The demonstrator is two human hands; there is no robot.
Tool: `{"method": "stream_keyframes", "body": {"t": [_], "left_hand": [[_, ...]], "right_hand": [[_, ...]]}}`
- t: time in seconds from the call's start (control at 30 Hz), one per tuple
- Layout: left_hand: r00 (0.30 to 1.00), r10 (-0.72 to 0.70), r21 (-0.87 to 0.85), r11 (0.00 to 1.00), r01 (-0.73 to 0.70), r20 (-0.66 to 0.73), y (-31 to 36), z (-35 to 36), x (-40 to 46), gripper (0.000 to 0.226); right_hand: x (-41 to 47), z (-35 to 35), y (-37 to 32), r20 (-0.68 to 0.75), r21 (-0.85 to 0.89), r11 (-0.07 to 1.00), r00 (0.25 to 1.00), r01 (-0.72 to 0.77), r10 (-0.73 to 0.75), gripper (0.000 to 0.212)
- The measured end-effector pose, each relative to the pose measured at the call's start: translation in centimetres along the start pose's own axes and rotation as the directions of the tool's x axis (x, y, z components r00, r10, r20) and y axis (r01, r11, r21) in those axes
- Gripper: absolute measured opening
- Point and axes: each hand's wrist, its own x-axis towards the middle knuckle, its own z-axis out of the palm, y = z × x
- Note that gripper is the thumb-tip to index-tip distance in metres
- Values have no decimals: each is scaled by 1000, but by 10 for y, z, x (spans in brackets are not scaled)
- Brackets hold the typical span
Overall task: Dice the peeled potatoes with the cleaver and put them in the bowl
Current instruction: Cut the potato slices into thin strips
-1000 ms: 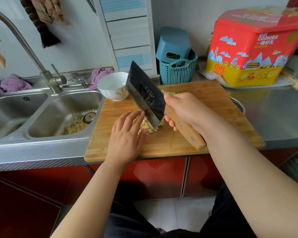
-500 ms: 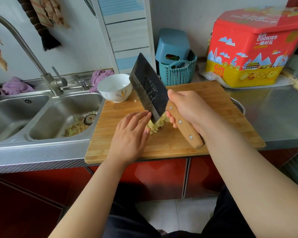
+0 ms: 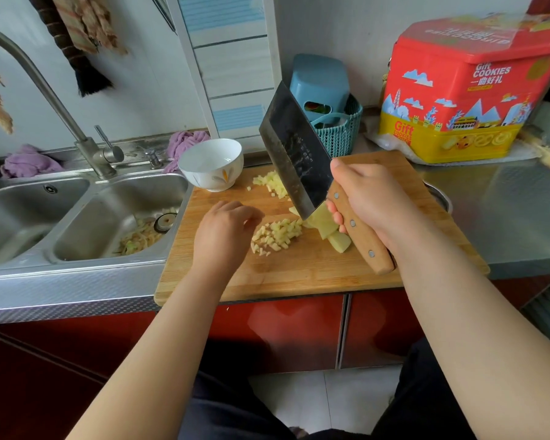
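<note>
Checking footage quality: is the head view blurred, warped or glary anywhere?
Head view: the cleaver and diced potato look sharp; wide-angle distortion bends the faucet and counter edges; soft glare on the steel counter and cookie tin lid.

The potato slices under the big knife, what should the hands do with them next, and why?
Probably steady the uncut potato slices with the left hand and bring the cleaver down across them. They lie whole beside the diced pile, the cleaver is raised in the right hand, and the bowl looks empty.
</note>
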Motion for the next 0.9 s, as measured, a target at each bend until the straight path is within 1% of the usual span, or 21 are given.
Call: {"method": "stream_keyframes", "body": {"t": [0.03, 0.1, 0.17, 0.2, 0.27, 0.3, 0.33, 0.43, 0.5, 0.57, 0.67, 0.77, 0.83, 0.9], "left_hand": [[1000, -14, 4, 1000, 14, 15, 1, -2, 4, 3], [996, -48, 40, 998, 45, 71, 4, -4, 10, 11], [980, -98, 89, 993, 83, 171, 4, -4, 13, 16], [968, -105, 120, 990, 80, 229, 4, -3, 14, 22], [940, -107, 176, 983, 52, 323, 5, -2, 13, 44], [936, -111, 187, 981, 50, 333, 7, -2, 13, 50], [941, -110, 182, 982, 54, 320, 10, -2, 15, 50], [958, -79, 113, 992, 49, 276, 21, 3, 24, 40], [946, -52, 65, 997, 33, 319, 32, 9, 36, 39], [914, -39, 43, 999, 23, 404, 44, 18, 49, 42], [852, -13, 59, 998, -21, 524, 60, 33, 69, 49], [783, -17, 111, 992, -67, 622, 74, 43, 81, 64], [754, -5, 141, 983, -117, 657, 80, 47, 83, 68], [748, 17, 117, 985, -126, 664, 84, 50, 85, 66]], "right_hand": [[0, -2, 1, 1, -18, 1000, 1000, 3, -3, 40], [-1, -6, 4, 6, -36, 999, 1000, 7, -7, 42], [-2, -8, 6, 12, -62, 998, 1000, 11, -11, 42], [-2, -9, 7, 16, -77, 997, 1000, 15, -13, 43], [-4, -11, 8, 22, -90, 996, 1000, 19, -17, 43], [-5, -13, 9, 21, -89, 996, 1000, 21, -19, 44], [-6, -16, 9, 14, -85, 996, 1000, 23, -22, 45], [-12, -27, 8, -45, -73, 996, 998, 46, -50, 46], [-15, -38, 9, -114, -65, 996, 991, 62, -69, 47], [-16, -49, 10, -176, -67, 995, 981, 68, -79, 48], [-17, -65, 16, -254, -74, 996, 965, 45, -63, 49], [-18, -77, 26, -312, -63, 998, 949, 18, -36, 50], [-18, -83, 31, -325, -64, 998, 945, -1, -20, 51], [-17, -88, 38, -334, -67, 997, 943, -23, -1, 51]]}}
